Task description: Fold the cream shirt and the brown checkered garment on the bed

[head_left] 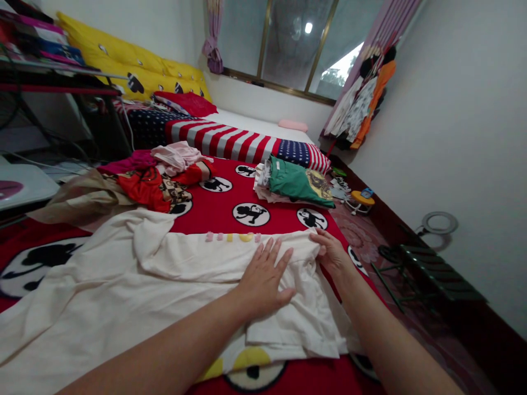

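Observation:
A white cotton garment (185, 263) lies spread and creased across a red blanket (280, 225) printed with black cartoon figures in circles. My left hand (263, 280) rests flat on the cloth, its fingers apart. My right hand (331, 252) is at the garment's far right edge, its fingers gathered on a fold of the fabric. A folded stack topped by a green shirt (294, 184) sits beyond my hands, apart from them. To the far left lies a heap of red, pink and patterned clothes (144, 184).
Behind the blanket is a bed with a stars-and-stripes cover (222, 142), and yellow cushions (132, 71) line the wall. A dark green folding stool (436, 269) and a small yellow stool (362, 200) stand on the floor at right. Clothes (362, 104) hang in the corner.

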### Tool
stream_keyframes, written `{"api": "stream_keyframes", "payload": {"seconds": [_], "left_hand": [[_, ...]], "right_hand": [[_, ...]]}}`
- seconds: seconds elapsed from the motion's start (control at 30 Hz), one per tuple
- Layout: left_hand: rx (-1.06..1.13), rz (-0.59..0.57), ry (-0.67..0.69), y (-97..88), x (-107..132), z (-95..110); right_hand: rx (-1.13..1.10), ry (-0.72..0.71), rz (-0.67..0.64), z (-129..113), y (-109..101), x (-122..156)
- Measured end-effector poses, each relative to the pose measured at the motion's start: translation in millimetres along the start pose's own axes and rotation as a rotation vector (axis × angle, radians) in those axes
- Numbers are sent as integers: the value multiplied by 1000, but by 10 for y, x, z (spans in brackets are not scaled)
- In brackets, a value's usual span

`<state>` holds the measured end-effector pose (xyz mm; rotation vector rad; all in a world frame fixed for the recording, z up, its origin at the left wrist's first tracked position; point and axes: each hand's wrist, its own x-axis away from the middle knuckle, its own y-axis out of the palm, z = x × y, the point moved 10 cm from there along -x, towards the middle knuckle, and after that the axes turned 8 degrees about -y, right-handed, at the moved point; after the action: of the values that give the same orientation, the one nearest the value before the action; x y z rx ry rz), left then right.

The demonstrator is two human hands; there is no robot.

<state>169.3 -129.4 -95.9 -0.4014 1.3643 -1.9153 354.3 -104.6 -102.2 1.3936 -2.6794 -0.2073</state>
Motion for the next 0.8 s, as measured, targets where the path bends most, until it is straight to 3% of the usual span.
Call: {"api": "stream_keyframes", "payload": {"seconds": [0.23,0.4,0.5,0.57,0.67,0.73,0.8], "left_hand": [[19,37,41,15,27,5],[52,40,46,1,37,4],[71,37,56,-17,37,17],[84,40,61,-29,40,24],[102,46,65,-38,52,25],[107,59,75,-48,62,31],[107,77,88,-65,66,38]], "right_hand": [[277,-248,81,-101,-167,-80],[437,-159,-14,-40,-145,-1],[645,-172,-159,-59,-90,98],[972,-299,-217,-186,-35,186],[1393,-597,-119,-502,101,390],[1396,-793,-103,-623,272,582],[1274,-917,-231,-560,467,761]]}}
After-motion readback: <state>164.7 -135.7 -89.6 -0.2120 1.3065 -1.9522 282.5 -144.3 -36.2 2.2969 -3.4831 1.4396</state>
